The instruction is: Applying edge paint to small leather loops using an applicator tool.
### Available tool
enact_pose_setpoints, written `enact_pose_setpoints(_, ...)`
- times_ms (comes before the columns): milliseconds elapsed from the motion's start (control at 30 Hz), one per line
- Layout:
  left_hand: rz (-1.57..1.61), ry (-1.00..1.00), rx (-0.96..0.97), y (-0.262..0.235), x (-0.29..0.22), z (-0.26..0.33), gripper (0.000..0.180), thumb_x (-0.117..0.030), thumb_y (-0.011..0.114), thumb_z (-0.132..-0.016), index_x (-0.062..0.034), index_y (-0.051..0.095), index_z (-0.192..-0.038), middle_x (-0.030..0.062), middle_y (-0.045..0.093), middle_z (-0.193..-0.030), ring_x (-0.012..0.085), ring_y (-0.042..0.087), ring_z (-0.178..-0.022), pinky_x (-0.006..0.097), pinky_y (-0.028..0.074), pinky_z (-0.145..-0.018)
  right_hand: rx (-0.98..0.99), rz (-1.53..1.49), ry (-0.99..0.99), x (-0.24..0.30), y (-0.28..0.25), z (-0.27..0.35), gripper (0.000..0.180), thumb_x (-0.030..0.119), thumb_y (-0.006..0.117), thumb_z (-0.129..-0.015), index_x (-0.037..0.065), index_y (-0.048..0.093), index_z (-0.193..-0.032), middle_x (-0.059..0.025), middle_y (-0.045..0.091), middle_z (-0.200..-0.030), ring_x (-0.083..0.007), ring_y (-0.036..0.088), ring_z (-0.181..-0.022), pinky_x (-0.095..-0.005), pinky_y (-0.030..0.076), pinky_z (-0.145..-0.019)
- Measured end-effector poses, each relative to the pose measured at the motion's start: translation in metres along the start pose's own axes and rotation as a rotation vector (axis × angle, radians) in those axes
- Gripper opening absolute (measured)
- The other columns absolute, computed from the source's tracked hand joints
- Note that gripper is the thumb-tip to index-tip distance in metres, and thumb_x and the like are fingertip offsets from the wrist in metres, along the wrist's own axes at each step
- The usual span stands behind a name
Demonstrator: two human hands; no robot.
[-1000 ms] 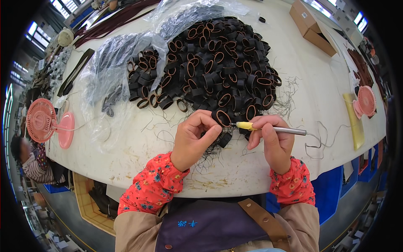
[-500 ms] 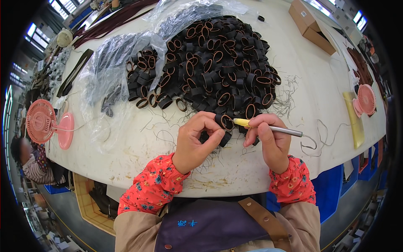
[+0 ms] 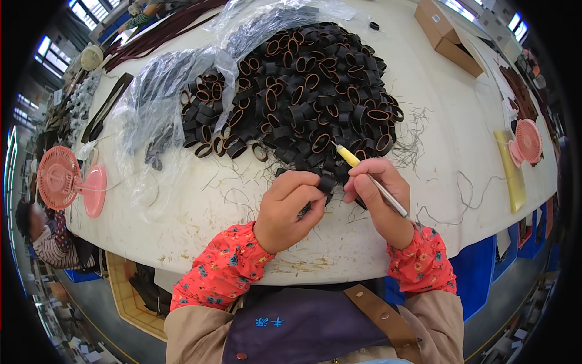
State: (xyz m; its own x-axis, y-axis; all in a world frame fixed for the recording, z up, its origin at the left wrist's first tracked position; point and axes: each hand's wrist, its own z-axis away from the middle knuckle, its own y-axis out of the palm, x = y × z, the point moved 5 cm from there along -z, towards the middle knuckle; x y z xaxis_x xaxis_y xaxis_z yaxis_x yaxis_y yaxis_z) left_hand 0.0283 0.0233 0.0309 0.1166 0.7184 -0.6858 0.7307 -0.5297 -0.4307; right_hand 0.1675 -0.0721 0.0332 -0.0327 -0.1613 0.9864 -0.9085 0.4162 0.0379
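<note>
Pinched between the thumb and fingers of my left hand (image 3: 287, 211) is a small black leather loop (image 3: 327, 182). My right hand (image 3: 383, 195) grips a slim pen-shaped corded tool (image 3: 348, 156) with a yellow front, a metal barrel and a thin tip. That tip points up and left, toward the pile and apart from the held loop. Just beyond both hands rises a large heap of black leather loops (image 3: 297, 115) with brown edges. Other loops lie under and around my fingers, partly hidden.
Clear plastic sheeting (image 3: 163, 91) covers the heap's left side. Pink fans stand at left (image 3: 59, 177) and right (image 3: 527, 141). A cardboard box (image 3: 445, 36) sits at the far right. Loose threads (image 3: 415, 136) litter the white table (image 3: 206, 242). The tool's cord (image 3: 467, 194) trails right.
The tool's tip has come away from the loop and swung up and left, its barrel now steeper. My left hand has turned the loop, so its opening no longer shows.
</note>
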Motion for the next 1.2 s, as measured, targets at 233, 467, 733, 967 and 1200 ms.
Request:
enact_pose_setpoints(233,-0.314,0.452,0.086,0.007,-0.018,0.001,0.023,0.001,0.068,-0.06,-0.005,0.059,-0.08,0.0059,0.059,-0.095,0.0225,0.056,-0.078,0.034,0.046,-0.068,0.037,0.022,0.115,-0.007,0.002,-0.002,0.016,0.009,0.063,-0.088,0.004,0.055,-0.101,0.0002,0.057,-0.077,-0.0043,0.054,-0.066,-0.0183,0.043,-0.058)
enact_pose_setpoints(467,0.19,-0.192,-0.058,-0.002,0.003,-0.002,0.028,0.003,0.067,-0.073,-0.0071,0.061,-0.098,0.0081,0.051,-0.103,0.0175,0.053,-0.077,0.027,0.046,-0.07,-0.061,-0.06,0.075,-0.005,-0.003,-0.002,0.015,0.006,0.061,-0.089,0.005,0.054,-0.102,-0.0002,0.057,-0.081,-0.0055,0.057,-0.067,-0.0186,0.045,-0.059)
enact_pose_setpoints(733,0.168,-0.176,0.012,-0.002,0.002,-0.003,0.036,-0.005,0.075,-0.071,-0.0093,0.063,-0.105,0.0048,0.051,-0.096,0.0147,0.05,-0.079,0.024,0.044,-0.066,0.033,-0.126,0.053,-0.006,0.002,0.0,0.016,0.006,0.06,-0.09,0.005,0.052,-0.104,-0.0016,0.057,-0.084,-0.0063,0.057,-0.07,-0.0193,0.046,-0.063)
enact_pose_setpoints(967,0.167,-0.113,0.032,0.002,0.007,0.005,0.029,-0.002,0.075,-0.071,-0.0099,0.065,-0.097,0.0057,0.056,-0.092,0.0145,0.054,-0.076,0.024,0.046,-0.065,0.07,-0.177,0.071,-0.008,0.005,0.002,0.015,0.007,0.059,-0.091,0.005,0.052,-0.104,-0.0022,0.057,-0.086,-0.0066,0.056,-0.07,-0.0198,0.045,-0.063)
enact_pose_setpoints(1200,0.477,-0.275,0.106,0.009,0.02,0.007,0.017,-0.001,0.066,-0.081,-0.0032,0.06,-0.096,0.0079,0.056,-0.104,0.0095,0.054,-0.073,0.023,0.047,-0.066,0.055,-0.232,0.061,-0.011,0.0,-0.002,0.014,0.01,0.058,-0.092,0.005,0.051,-0.104,-0.0019,0.056,-0.086,-0.0071,0.055,-0.069,-0.02,0.045,-0.063)
